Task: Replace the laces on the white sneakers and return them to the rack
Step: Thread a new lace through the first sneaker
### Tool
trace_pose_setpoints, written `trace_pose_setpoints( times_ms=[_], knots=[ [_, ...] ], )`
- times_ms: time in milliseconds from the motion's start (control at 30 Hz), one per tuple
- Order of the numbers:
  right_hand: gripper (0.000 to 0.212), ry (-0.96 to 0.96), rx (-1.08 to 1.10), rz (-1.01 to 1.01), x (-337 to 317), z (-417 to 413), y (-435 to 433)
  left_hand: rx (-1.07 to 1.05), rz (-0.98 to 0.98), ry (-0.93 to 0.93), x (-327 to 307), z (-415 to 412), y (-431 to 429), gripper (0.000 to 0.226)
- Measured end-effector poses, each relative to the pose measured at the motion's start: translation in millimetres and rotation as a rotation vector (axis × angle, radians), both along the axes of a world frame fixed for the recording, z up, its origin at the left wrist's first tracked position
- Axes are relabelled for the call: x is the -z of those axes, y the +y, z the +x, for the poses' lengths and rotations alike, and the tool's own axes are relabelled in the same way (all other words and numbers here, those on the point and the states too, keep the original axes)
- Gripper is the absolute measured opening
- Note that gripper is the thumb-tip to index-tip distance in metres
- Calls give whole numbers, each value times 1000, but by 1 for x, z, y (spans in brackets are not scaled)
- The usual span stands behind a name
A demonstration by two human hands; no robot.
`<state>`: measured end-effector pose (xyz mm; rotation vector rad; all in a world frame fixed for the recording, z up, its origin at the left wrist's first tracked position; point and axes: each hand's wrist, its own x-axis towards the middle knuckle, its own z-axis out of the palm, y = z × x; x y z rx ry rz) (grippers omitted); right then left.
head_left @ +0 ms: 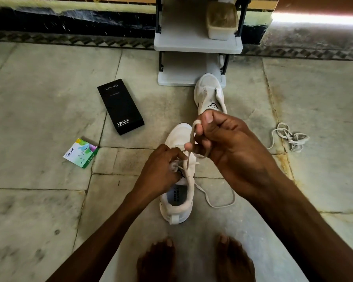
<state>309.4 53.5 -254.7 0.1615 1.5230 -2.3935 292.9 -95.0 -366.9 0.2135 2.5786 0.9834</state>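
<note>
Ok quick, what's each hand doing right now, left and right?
Left hand: closed, pinching the lace at the sneaker eyelets.
Right hand: closed, holding the same lace pulled up, looped over a finger.

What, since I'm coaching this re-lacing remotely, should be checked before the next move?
1. Right hand has a firm hold on the lace: ok, the strand is looped over a finger and pulled up.
2. Left hand pinches the lace at the eyelets of the near sneaker: ok.
3. All eyelets threaded: cannot tell, the hands cover them.
4. Lace ends even: cannot tell, only one tail shows on the floor.
5. Far sneaker laced: not ok, no lace shows on it.
6. Spare lace available: ok, it lies on the floor to the right.
</note>
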Motion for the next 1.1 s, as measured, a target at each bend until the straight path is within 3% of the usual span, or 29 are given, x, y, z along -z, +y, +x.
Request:
trace_pose_setpoints(
  times_ms=[67, 133, 300, 400, 467, 533, 633, 667, 767, 900, 1000, 1100],
  knots=[
    [25, -118, 16, -58, -5, 0, -2, -19, 25, -7, 1, 0, -2, 39],
    [30, -162, 4, 64, -1, -1, 1, -26, 50, -18, 2, 2, -2, 37],
    [35, -7, -25, 961, 21, 1, 21, -126, 121, 22, 6, 12, -2, 44],
    [24, 14, -389, 1596, 45, 4, 38, -154, 146, 52, 7, 14, -5, 43],
    [26, -90, -685, 1772, 61, 7, 44, -168, 151, 53, 6, 15, -6, 41],
    [25, -121, -701, 1762, 77, 10, 46, -181, 139, 54, 6, 15, -5, 37],
    [9, 25, -280, 1551, 97, 6, 45, -202, 98, 57, 6, 15, -3, 32],
    [9, 81, -237, 1486, 100, 2, 43, -209, 82, 56, 6, 16, -2, 31],
    [20, 159, -410, 1426, 105, -3, 31, -204, 48, 32, 3, 15, -3, 32],
    [20, 178, -540, 1392, 106, -1, 24, -70, 35, -54, -3, 13, -6, 42],
    [29, -25, -432, 1043, 75, -2, 26, -1, 22, -29, -12, 11, -3, 36],
    [36, -5, -328, 957, 31, -2, 29, 33, -37, 59, -20, 10, 8, 21]
  ],
)
